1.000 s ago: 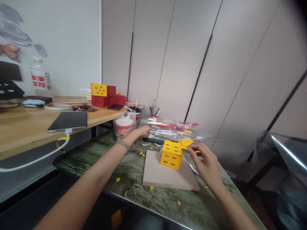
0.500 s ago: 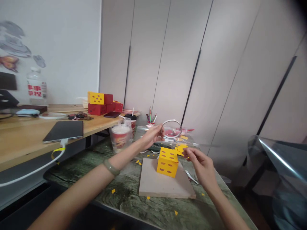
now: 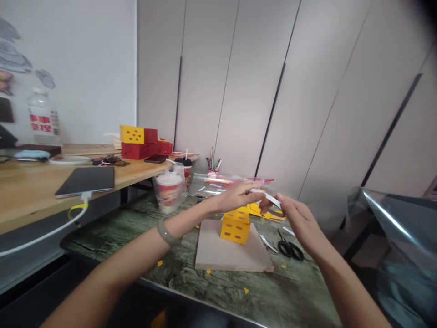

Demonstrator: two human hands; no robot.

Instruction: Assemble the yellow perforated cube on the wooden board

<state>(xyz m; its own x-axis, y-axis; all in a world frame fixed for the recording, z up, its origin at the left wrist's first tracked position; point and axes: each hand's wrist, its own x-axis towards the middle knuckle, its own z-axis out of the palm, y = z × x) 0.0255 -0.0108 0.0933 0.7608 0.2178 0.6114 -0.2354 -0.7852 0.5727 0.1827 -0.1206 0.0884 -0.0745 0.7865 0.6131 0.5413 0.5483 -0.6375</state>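
Note:
My left hand (image 3: 241, 197) is closed on a thin white roll of tape (image 3: 272, 199), now seen nearly edge-on. The fingers of my right hand (image 3: 300, 218) pinch the roll's right side; whether they have hold of a loose end is too small to make out. Below the hands, a yellow paper box (image 3: 235, 231) with oval cut-outs stands on a pale wooden board (image 3: 232, 255). Yellow paper pieces (image 3: 254, 209) lie behind the box, partly hidden by my hands. Black-handled scissors (image 3: 290, 249) rest right of the board, under my right hand.
A bagged cup (image 3: 169, 191) and a dark-lidded cup (image 3: 186, 169) stand at the back left. Red and yellow boxes (image 3: 136, 141) and a tablet (image 3: 85, 181) with a cable occupy the wooden desk (image 3: 20, 182). A pen holder (image 3: 213, 172) stands behind. Yellow scraps dot the table.
My right hand has moved up from near the yellow paper to the tape roll, and the scissors have come into sight. My left hand has shifted right, and the roll has tilted from face-on to edge-on.

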